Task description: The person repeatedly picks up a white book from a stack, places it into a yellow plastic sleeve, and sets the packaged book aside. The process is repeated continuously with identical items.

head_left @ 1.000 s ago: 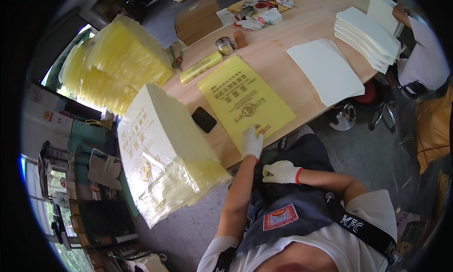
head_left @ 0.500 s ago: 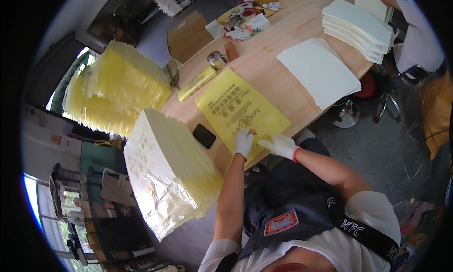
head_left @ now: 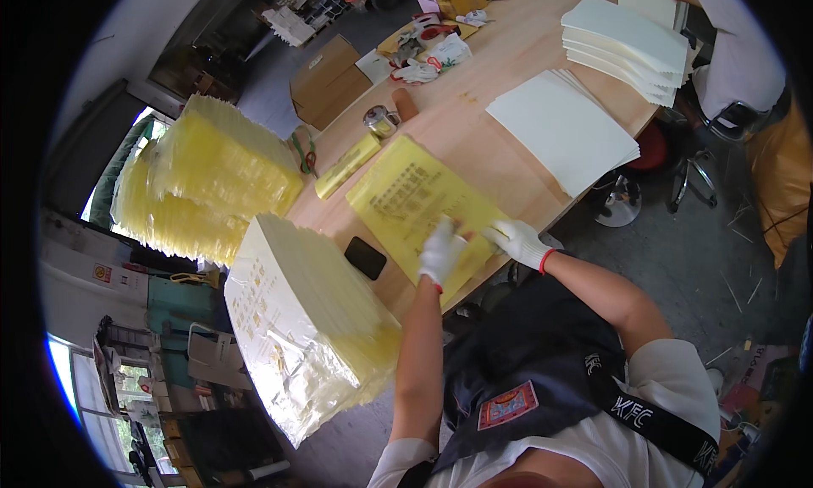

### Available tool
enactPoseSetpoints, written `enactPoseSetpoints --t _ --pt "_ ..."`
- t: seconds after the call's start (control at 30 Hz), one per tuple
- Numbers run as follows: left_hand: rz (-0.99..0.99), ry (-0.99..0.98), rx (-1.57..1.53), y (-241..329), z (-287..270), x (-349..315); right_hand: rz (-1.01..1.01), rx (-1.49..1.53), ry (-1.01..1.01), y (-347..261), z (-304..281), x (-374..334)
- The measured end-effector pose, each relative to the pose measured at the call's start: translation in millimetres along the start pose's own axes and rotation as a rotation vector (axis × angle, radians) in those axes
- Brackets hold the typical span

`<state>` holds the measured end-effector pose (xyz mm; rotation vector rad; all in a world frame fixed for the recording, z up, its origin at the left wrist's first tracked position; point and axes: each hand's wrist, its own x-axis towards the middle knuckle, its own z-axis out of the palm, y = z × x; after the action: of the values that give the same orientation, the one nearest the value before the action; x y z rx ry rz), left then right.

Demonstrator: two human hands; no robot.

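A yellow printed plastic bag [head_left: 398, 187] lies flat on the wooden table in front of me, perhaps with others under it. My left hand [head_left: 442, 253], in a white glove with a red cuff, is over the near part of the bag. Motion smears its fingers, so their grip is unclear. At the bag's right edge rests my right hand [head_left: 520, 242], gloved the same way, its fingers stretched out onto the yellow plastic. Just beyond the bag is a rolled yellow bundle [head_left: 347, 166], and a black phone [head_left: 366, 258] lies to its left.
A tall wrapped stack [head_left: 296, 310] stands close on the left, yellow stacks [head_left: 220, 158] behind it. White sheets [head_left: 563, 132] lie right of the bag. A metal cup [head_left: 381, 121], scissors [head_left: 308, 156] and a cardboard box [head_left: 330, 82] are farther off. Another person [head_left: 741, 56] sits far right.
My left hand has moved slightly right over the bag and is blurred. My right hand has shifted right and away from me, onto the bag's right edge. The whole view has tilted a little.
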<state>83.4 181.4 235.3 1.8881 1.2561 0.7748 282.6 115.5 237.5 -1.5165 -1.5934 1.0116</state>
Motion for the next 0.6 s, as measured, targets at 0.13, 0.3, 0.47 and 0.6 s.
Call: enactPoseSetpoints --t 0.13,0.3,0.47,0.6 --pt "-0.151 -0.227 -0.252 -6.7 10.8 -8.8 0.021 0.206 0.018 -16.6 -10.9 -8.3" --pt "0.007 -0.052 -1.079 -11.2 -14.4 -7.1 -0.073 -0.262 0.064 8.2 -22.9 -9.9" --pt "-0.011 0.035 -1.252 42.4 -43.2 -15.3 0.17 -0.484 -0.055 57.4 -53.0 -39.2" --pt "-0.126 -0.026 -0.689 55.6 -25.0 -25.2 0.132 0.044 -0.232 1.2 -56.6 -43.4"
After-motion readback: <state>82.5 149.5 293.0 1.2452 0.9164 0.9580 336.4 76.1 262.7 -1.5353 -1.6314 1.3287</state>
